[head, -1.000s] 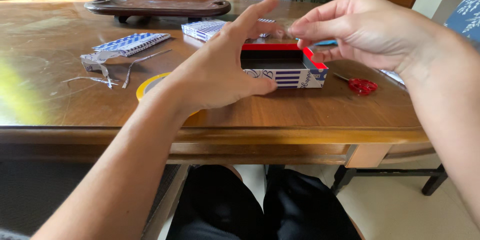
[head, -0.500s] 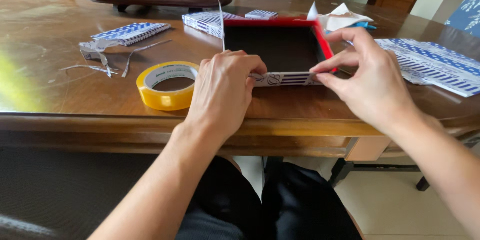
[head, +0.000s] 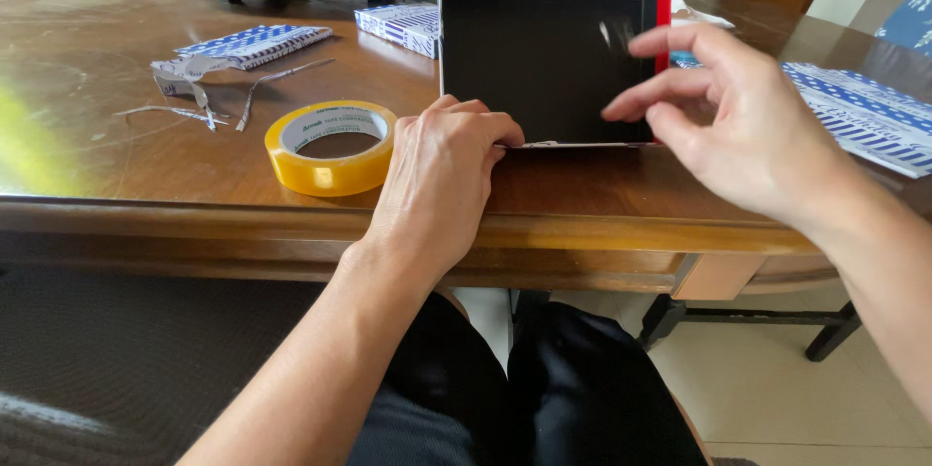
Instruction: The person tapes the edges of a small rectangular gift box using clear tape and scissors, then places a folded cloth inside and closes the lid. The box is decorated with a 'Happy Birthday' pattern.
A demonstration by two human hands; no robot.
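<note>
While the wooden table (head: 126, 184) fills the view, the shallow box (head: 544, 58), black inside with a red rim, stands tipped on its near edge at the table's front. My left hand (head: 442, 180) presses curled fingers on that lower edge, at its left corner. My right hand (head: 752, 131) hangs open just before the box's right side, fingers spread, perhaps not touching. Left of my hand lies the yellow tape roll (head: 332, 148), with paper strips (head: 199, 102) farther left.

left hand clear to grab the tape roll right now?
Probably yes. The tape roll lies flat on the table just beside the left hand, nothing between them. But that hand is holding the tipped-up box at its lower edge, so it would have to let go.
</note>
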